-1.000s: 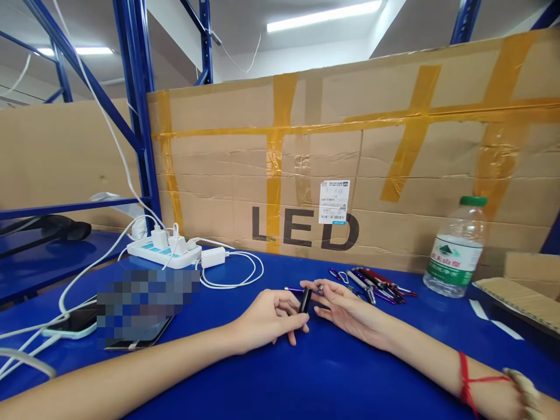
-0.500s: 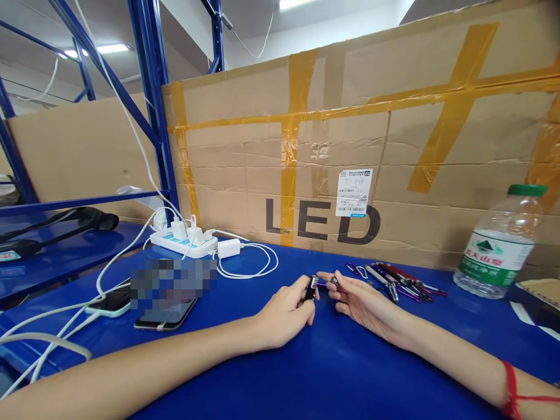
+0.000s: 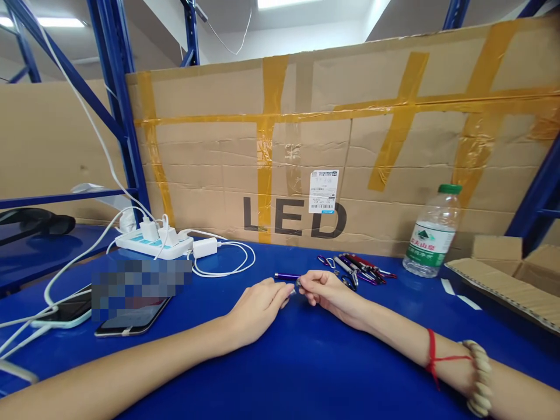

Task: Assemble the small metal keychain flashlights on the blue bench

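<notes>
My left hand (image 3: 258, 306) and my right hand (image 3: 326, 291) rest on the blue table (image 3: 280, 367) with their fingertips meeting on a small dark pen-light part (image 3: 296, 287). Both hands pinch it; most of it is hidden by the fingers. A purple pen-light barrel (image 3: 286, 276) lies on the table just behind the fingertips. A heap of several slim coloured pen-lights with clips (image 3: 356, 268) lies a little to the right of my right hand.
A water bottle (image 3: 429, 233) with a green cap stands at the right. An open cardboard box (image 3: 507, 274) sits at the far right. A white power strip (image 3: 153, 242) with chargers and cables and two phones (image 3: 126, 318) lie at the left. A taped cardboard wall (image 3: 332, 146) closes the back.
The short black piece that my left hand held upright is now laid between both hands' fingertips, and the right fingers have closed on it. The view has shifted.
</notes>
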Available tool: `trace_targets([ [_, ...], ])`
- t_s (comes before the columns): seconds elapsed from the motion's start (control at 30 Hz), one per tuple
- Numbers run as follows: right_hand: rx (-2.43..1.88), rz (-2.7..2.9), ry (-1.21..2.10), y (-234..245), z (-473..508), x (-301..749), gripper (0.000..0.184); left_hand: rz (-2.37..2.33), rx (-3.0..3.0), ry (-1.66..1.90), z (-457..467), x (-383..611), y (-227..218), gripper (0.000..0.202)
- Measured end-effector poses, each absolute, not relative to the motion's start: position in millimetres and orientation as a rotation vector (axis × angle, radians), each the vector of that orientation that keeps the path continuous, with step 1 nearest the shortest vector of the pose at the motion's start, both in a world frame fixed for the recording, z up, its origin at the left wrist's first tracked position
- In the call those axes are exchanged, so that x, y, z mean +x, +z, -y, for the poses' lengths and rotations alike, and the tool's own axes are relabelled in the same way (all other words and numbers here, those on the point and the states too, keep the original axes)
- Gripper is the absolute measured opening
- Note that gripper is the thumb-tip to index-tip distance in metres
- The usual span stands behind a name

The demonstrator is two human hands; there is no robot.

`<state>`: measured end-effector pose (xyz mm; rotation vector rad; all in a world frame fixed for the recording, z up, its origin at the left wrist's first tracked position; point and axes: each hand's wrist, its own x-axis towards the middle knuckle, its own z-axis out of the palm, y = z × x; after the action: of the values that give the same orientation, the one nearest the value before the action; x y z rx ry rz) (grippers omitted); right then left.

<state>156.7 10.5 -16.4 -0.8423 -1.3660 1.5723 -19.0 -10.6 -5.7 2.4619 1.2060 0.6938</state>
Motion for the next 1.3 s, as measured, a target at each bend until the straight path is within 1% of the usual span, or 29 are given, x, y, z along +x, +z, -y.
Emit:
trace_targets([
  [0.23,-0.838,1.432,1.539,-12.5,-7.3,156.5,0.021,-1.13,2.431,0.771,10.9,-18.3,-1.5,0.031],
  [0.53,-0.891,1.493,1.491,-13.4,-7.4,157.1,0.022,-1.113,2.42,0.764,8.0,-18.8,-4.6,0.02],
  [0.7,-0.88,1.538,1.461,-15.3,-8.5,156.4,0.023,-1.097,2.39,0.723,5.3,-19.8,-8.3,0.021],
  [0.97,-0.843,1.572,1.523,-14.6,-7.0,157.1,0.025,-1.096,2.508,0.664,11.2,-20.5,-2.9,0.024],
  [1.3,-0.832,1.577,1.537,-13.3,-7.1,156.0,0.028,-1.083,2.532,0.676,11.0,-20.1,-3.1,0.025],
])
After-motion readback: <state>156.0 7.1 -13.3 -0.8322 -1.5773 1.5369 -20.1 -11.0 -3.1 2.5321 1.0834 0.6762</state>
